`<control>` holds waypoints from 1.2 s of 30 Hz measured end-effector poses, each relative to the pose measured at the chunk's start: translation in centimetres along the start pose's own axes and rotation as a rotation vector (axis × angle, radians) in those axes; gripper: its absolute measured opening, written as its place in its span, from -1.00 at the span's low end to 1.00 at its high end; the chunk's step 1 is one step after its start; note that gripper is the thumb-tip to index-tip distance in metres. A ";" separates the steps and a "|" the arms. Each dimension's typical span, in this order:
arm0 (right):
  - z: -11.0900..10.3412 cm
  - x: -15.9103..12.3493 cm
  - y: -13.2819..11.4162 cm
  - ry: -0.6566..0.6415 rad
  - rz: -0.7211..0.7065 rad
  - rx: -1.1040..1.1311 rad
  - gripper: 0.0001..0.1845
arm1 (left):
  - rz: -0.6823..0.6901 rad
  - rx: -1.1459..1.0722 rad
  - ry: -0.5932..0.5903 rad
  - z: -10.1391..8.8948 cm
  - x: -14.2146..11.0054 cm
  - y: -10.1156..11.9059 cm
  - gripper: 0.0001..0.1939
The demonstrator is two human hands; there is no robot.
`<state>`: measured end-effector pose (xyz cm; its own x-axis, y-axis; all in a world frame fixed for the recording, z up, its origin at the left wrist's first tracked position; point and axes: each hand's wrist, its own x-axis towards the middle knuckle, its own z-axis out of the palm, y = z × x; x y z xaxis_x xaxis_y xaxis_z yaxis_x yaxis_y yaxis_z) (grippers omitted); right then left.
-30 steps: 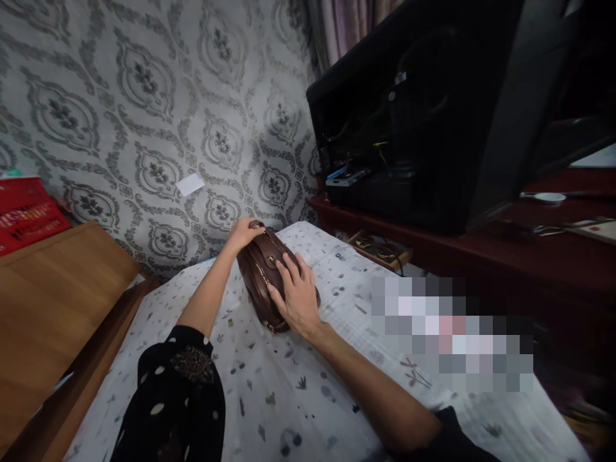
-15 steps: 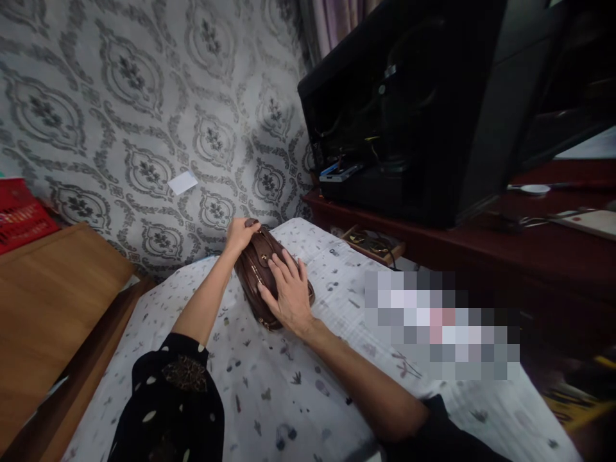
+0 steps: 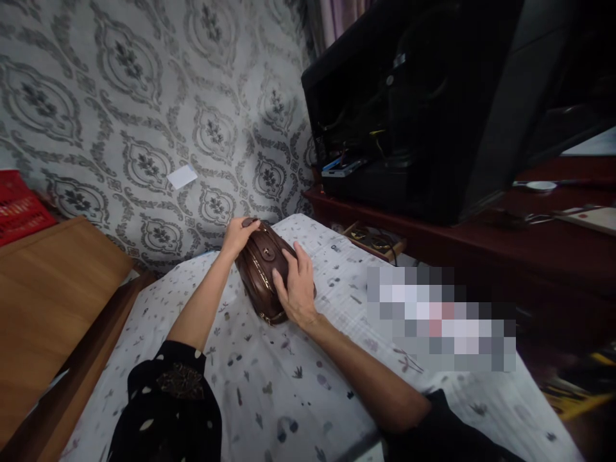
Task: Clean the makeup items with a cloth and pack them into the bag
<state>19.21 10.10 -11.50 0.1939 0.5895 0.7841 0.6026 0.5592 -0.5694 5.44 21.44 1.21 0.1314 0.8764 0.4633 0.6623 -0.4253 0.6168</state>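
Note:
A brown leather handbag with gold zips and a small round clasp tab rests on a white printed cloth. At its far end, my left hand grips the bag's top edge, the fingers closed around a dark brown flap or strap end. My right hand lies on the near right side of the bag, fingers spread and slightly bent against the leather. The bag's right side is partly covered by that hand.
To the right stands a large black cabinet on a dark red desk. An open small drawer juts out below it. A wooden panel and a red basket are on the left. Patterned wallpaper rises behind, with a white card on it.
My right hand has slid rightward off the bag's middle, baring more of the gold zip and clasp. My left hand keeps its hold at the far end.

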 end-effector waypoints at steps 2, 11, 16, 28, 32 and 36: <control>0.2 0.0 0.2 -0.006 0.026 0.011 -0.48 | 0.007 0.007 -0.005 -0.1 -0.1 -0.1 -0.70; 0.1 0.0 0.2 -0.020 0.038 0.021 -0.48 | 0.070 0.038 0.109 -0.7 -5.6 -1.1 -0.40; 0.3 0.0 0.3 -0.031 0.050 0.000 -0.45 | 0.037 -0.046 0.169 0.3 -11.1 -1.5 -0.34; 0.2 0.0 -0.1 -0.005 -0.026 -0.083 -0.56 | -0.008 -0.091 0.118 0.3 -12.1 -1.1 -0.41; 0.2 0.0 0.0 -0.017 -0.031 -0.070 -0.56 | 0.181 0.213 0.171 0.1 -12.0 1.5 -0.54; 0.1 -0.1 0.1 -0.030 -0.026 -0.059 -0.57 | 0.388 0.445 0.026 0.5 -10.5 4.0 -0.69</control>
<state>19.19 10.22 -11.67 0.1545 0.5929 0.7903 0.6517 0.5400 -0.5326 7.09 10.64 -1.51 0.4109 0.6677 0.6207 0.8164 -0.5726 0.0754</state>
